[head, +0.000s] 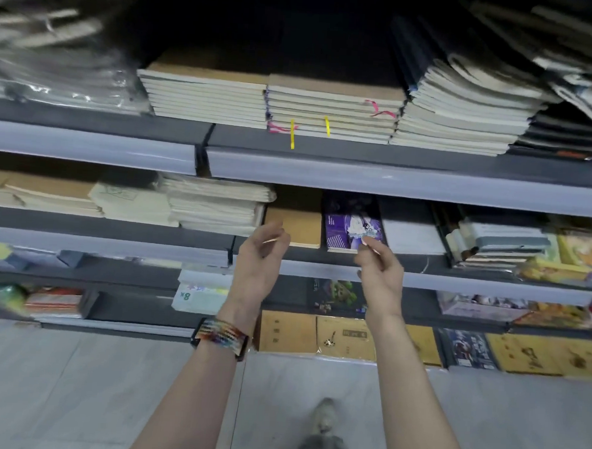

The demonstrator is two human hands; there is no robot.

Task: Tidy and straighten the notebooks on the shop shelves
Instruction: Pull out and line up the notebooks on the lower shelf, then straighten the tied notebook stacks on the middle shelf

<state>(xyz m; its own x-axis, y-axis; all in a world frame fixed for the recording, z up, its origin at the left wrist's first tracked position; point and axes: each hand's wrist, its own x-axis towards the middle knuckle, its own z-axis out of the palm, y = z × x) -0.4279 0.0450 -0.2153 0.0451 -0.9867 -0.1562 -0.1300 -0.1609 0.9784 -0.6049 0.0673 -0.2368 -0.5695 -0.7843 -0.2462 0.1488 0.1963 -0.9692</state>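
The shelving fills the view, and both arms reach up to its middle shelf [473, 280], so the step in hand looks like straightening the row lying flat there.

Above both grips, on the upper shelf [358, 179], sit three tall stacks of kraft-covered notebooks: a square one [208, 96], a centre one with pink and yellow ribbons hanging out [331, 113], and a fanned, slipping one [464, 120]. To the left of the left grip are cream wrapped stacks [213, 206]. To the right of the right grip, a bundle of notebooks [492, 245] leans untidily.

Between the two grips' reach lie the likely targets. The brown kraft notebook [296, 226] lies just beyond the left grip, the purple illustrated notebook [347, 230] at the right grip's fingertips, and a pale grey one [410, 235] just to the right of that.

The left grip [258, 256], a bare hand with a woven wristband [220, 337], is loosely curled and holds nothing, its fingertips just short of the brown cover. The right grip [381, 266] has thumb and forefinger drawn together at the purple notebook's near right corner. Whether it pinches that corner or only touches it, I cannot tell.

The next move probably calls for taking both covers by their front edges and squaring them side by side against the shelf lip.
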